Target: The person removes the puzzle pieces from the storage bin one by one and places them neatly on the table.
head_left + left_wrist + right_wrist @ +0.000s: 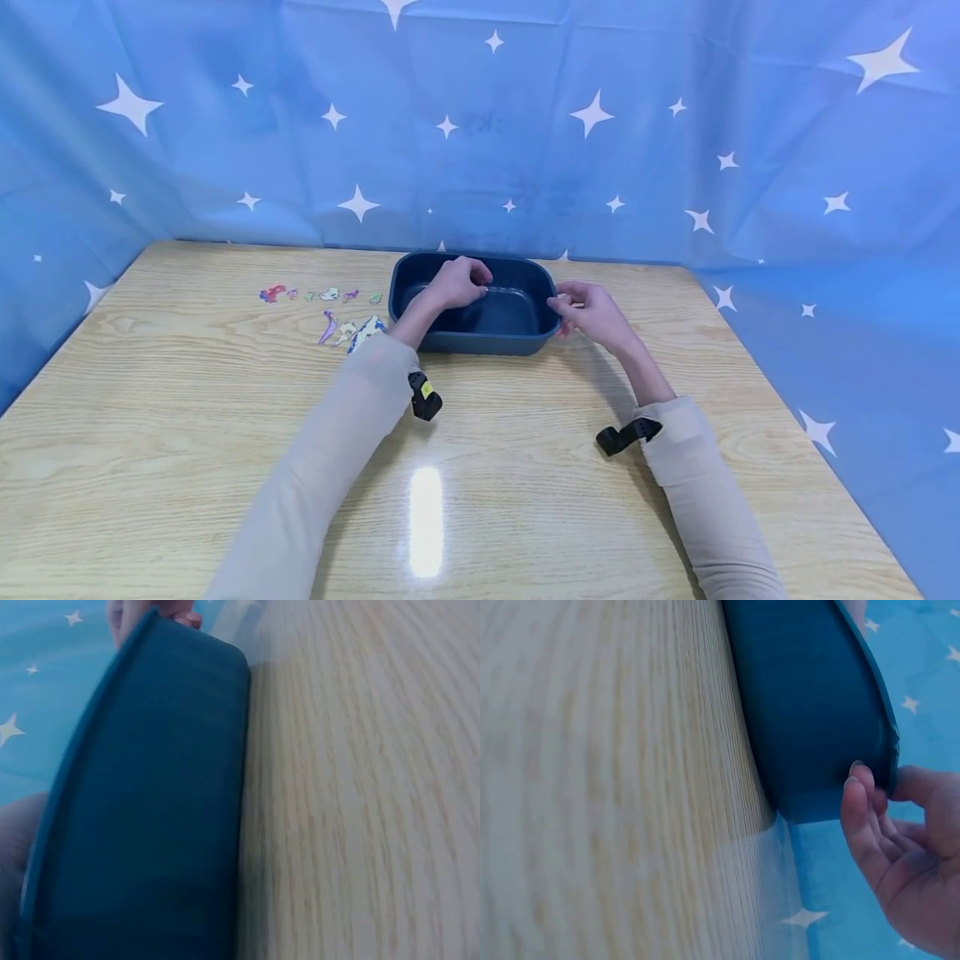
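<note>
A dark blue rectangular plastic bin [480,342] stands near the back of the table. My left hand [453,284] reaches over its front left side, with bent fingers and the thumb above the inside. A tiny pale spot shows at those fingertips; whether it is a held thing or a glint is unclear. The bin's wall [150,787] hides most of this hand in the left wrist view. My right hand [592,315] grips the rim at the bin's right end. In the right wrist view, the right hand's thumb [915,784] lies over the rim, fingers against the outer wall.
Left of the bin lie several small, flat, colourful cut-out pieces: a red and blue one [273,293], a purple one [327,327] and a blue and white one [367,332] by my left forearm. A blue star-patterned cloth [480,167] hangs behind the wooden table [525,467].
</note>
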### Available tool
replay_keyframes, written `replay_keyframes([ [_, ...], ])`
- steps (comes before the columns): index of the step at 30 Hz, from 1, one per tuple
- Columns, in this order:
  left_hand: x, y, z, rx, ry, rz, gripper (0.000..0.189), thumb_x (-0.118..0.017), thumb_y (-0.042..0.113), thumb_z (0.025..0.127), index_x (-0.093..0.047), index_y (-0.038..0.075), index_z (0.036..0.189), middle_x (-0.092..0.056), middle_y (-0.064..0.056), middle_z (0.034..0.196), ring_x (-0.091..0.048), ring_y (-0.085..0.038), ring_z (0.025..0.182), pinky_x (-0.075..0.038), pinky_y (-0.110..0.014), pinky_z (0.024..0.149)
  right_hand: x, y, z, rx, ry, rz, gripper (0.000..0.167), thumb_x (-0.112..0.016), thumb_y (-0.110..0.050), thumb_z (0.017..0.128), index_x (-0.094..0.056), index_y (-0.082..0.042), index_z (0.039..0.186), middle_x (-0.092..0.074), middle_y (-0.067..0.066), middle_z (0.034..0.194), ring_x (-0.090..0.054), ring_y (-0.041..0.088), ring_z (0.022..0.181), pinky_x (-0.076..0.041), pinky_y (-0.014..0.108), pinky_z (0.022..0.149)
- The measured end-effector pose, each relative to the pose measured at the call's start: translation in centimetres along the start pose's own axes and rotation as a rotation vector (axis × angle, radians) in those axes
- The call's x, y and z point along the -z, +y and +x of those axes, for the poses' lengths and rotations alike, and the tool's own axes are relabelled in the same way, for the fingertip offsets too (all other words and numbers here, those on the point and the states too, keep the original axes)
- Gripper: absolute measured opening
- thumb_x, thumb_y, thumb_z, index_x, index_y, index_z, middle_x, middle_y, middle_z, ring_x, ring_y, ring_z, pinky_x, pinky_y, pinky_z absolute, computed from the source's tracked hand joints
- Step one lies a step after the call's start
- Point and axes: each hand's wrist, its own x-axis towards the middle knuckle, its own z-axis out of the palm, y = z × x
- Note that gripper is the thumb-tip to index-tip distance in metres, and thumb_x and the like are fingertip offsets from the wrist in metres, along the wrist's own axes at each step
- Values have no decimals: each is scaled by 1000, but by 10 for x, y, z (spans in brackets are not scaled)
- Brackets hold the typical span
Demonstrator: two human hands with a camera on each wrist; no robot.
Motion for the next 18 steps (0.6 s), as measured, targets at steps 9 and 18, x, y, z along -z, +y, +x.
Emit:
replay_keyframes([
  [9,-4,-5,3,1,-56,96,36,-56,1,99,-63,3,134,-66,-11,127,-58,-25,122,-45,-35,104,-1,-1,1,9,-4,0,45,-60,-21,103,-52,6,139,-65,27,97,-68,25,65,-58,50,73],
  [18,-6,-7,-1,-28,-25,94,22,-65,-4,94,-73,2,114,-71,-10,108,-64,-23,104,-50,-34,94,0,0,0,7,-6,7,44,-59,-20,103,-53,7,137,-65,27,98,-69,26,66,-58,52,73],
])
